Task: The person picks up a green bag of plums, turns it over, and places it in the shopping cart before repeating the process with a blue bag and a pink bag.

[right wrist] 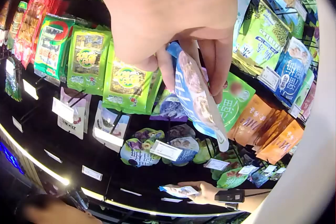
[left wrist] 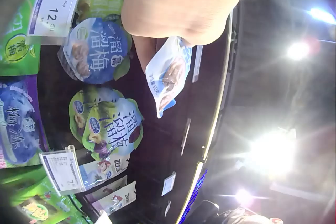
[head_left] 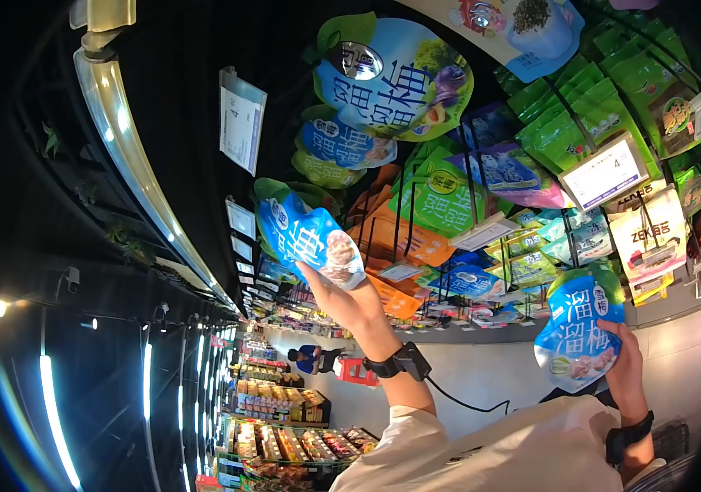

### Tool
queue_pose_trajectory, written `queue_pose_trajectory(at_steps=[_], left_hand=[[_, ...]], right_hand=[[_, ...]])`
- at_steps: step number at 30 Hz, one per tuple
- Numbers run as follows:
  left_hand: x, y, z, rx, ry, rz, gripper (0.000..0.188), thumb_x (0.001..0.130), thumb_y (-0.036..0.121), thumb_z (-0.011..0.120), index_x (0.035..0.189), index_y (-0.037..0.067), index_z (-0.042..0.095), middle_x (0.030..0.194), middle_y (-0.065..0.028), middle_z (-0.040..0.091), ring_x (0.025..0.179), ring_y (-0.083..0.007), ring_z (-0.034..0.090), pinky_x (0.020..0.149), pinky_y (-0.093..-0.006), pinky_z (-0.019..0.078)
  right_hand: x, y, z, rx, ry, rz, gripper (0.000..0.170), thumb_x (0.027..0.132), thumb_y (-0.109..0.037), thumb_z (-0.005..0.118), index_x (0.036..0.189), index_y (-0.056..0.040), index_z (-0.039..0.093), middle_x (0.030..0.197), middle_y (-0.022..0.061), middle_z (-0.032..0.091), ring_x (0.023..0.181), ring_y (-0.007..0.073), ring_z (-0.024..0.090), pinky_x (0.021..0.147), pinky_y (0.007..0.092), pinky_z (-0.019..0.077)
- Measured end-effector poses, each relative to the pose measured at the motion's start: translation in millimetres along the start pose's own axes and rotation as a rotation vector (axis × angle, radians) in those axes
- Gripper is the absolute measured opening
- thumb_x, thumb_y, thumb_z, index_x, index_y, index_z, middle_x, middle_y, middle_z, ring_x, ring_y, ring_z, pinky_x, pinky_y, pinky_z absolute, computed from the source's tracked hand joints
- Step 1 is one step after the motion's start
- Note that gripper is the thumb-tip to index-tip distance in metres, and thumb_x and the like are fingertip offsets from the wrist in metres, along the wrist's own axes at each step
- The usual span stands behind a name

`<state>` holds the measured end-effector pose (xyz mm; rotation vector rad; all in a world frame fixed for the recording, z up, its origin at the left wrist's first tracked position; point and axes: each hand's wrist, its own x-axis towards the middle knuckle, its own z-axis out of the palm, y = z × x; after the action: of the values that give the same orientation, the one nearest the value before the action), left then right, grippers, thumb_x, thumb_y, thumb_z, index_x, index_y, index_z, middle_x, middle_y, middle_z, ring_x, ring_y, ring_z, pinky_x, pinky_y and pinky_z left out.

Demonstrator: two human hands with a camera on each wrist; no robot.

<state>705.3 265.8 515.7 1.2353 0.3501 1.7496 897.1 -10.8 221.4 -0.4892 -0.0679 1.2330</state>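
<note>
My left hand pinches a blue plum snack pouch by its lower edge, up beside the hanging rack. In the left wrist view the pouch shows its pale lower end, pointing away from the hand. A matching blue plum snack pouch is gripped at its side by my right hand, lower and nearer my body. Seen edge-on in the right wrist view, this second pouch lies between the thumb and fingers of the hand.
Hooks carry several hanging pouches: blue plum ones, green ones and orange ones. Price tags jut out in front. A large pouch-shaped sign hangs above. Farther back, a person is near a red object in the aisle.
</note>
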Motion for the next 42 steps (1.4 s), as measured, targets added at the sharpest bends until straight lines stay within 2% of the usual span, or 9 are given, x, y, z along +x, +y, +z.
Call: queue_pose_trajectory(at_steps=[11, 18, 21, 22, 25, 27, 29, 35, 42], left_hand=[[19.6, -7.1, 1.1, 0.009, -0.123, -0.181, 0.051, 0.104, 0.032, 0.058, 0.144, 0.002, 0.046, 0.141, -0.0117, 0.056, 0.126, -0.0269, 0.057, 0.109, -0.0429, 0.0445], [45.9, -12.7, 2.6, 0.320, -0.149, -0.141, 0.054, 0.102, 0.027, 0.063, 0.141, -0.005, 0.043, 0.143, -0.0161, 0.053, 0.121, -0.0310, 0.060, 0.099, -0.0436, 0.0513], [52.7, -23.9, 1.5, 0.288, -0.207, -0.196, 0.055, 0.102, 0.026, 0.064, 0.141, -0.006, 0.042, 0.144, -0.0184, 0.051, 0.126, -0.0337, 0.057, 0.100, -0.0475, 0.0518], [55.5, -26.4, 0.1, 0.278, -0.213, -0.201, 0.056, 0.101, 0.026, 0.064, 0.142, -0.005, 0.042, 0.144, -0.0192, 0.050, 0.128, -0.0339, 0.055, 0.101, -0.0485, 0.0518], [59.0, -30.8, -1.8, 0.239, -0.231, -0.193, 0.057, 0.101, 0.025, 0.065, 0.142, -0.005, 0.042, 0.144, -0.0201, 0.049, 0.130, -0.0337, 0.054, 0.103, -0.0499, 0.0509], [60.1, -33.5, -3.1, 0.211, -0.228, -0.191, 0.057, 0.101, 0.025, 0.065, 0.142, -0.005, 0.042, 0.143, -0.0203, 0.050, 0.129, -0.0339, 0.054, 0.103, -0.0498, 0.0509], [61.4, -33.8, -7.0, 0.218, -0.230, -0.200, 0.053, 0.100, 0.020, 0.066, 0.141, -0.004, 0.043, 0.140, -0.0197, 0.052, 0.127, -0.0333, 0.055, 0.103, -0.0484, 0.0511], [71.5, -40.2, -28.6, 0.338, -0.154, -0.051, 0.044, 0.090, 0.010, 0.072, 0.129, -0.002, 0.057, 0.123, -0.0127, 0.063, 0.106, -0.0235, 0.061, 0.093, -0.0385, 0.0542], [92.4, -44.4, -63.6, 0.394, -0.373, -0.187, 0.034, 0.096, 0.017, 0.071, 0.119, -0.007, 0.062, 0.110, -0.0109, 0.069, 0.096, -0.0171, 0.068, 0.086, -0.0333, 0.0595]], right_hand=[[-8.6, -1.0, 11.1, -0.012, 0.002, 0.021, 0.046, 0.106, -0.037, 0.045, 0.121, 0.0015, 0.065, 0.124, 0.0102, 0.064, 0.117, 0.0191, 0.059, 0.106, 0.0351, 0.0434], [-10.1, -2.9, 10.5, -0.026, 0.062, -0.041, 0.047, 0.103, -0.038, 0.049, 0.121, 0.0023, 0.064, 0.124, 0.0130, 0.064, 0.117, 0.0223, 0.060, 0.105, 0.0374, 0.0440], [-16.0, -14.7, 14.9, -0.233, -0.047, -0.130, 0.038, 0.101, -0.027, 0.054, 0.124, 0.0008, 0.064, 0.123, 0.0122, 0.064, 0.115, 0.0186, 0.060, 0.101, 0.0336, 0.0462], [-21.3, -17.9, 9.6, -0.360, 0.003, -0.074, 0.028, 0.091, -0.010, 0.062, 0.117, -0.0013, 0.068, 0.114, 0.0094, 0.067, 0.105, 0.0150, 0.064, 0.090, 0.0291, 0.0509], [-40.2, -49.9, 25.3, -0.720, -0.019, 0.149, 0.032, 0.082, 0.006, 0.069, 0.113, -0.0020, 0.073, 0.113, 0.0082, 0.072, 0.097, 0.0122, 0.066, 0.083, 0.0275, 0.0535], [-43.0, -52.4, 26.2, -0.771, -0.238, -0.132, 0.031, 0.077, 0.008, 0.075, 0.107, -0.0008, 0.074, 0.109, 0.0087, 0.074, 0.092, 0.0133, 0.068, 0.081, 0.0290, 0.0545], [-55.4, -63.2, 41.6, -0.766, -0.182, -0.108, 0.029, 0.079, 0.005, 0.075, 0.107, -0.0010, 0.074, 0.110, 0.0105, 0.074, 0.093, 0.0168, 0.069, 0.081, 0.0304, 0.0547], [-64.5, -63.8, 72.6, -1.134, -0.091, -0.669, 0.031, 0.081, -0.002, 0.079, 0.111, -0.0034, 0.073, 0.110, 0.0124, 0.074, 0.100, 0.0222, 0.069, 0.088, 0.0351, 0.0532], [-55.6, -45.2, 131.4, -1.078, 0.005, -0.802, 0.040, 0.085, 0.002, 0.075, 0.124, -0.0018, 0.067, 0.124, 0.0138, 0.069, 0.116, 0.0232, 0.064, 0.101, 0.0360, 0.0484]])
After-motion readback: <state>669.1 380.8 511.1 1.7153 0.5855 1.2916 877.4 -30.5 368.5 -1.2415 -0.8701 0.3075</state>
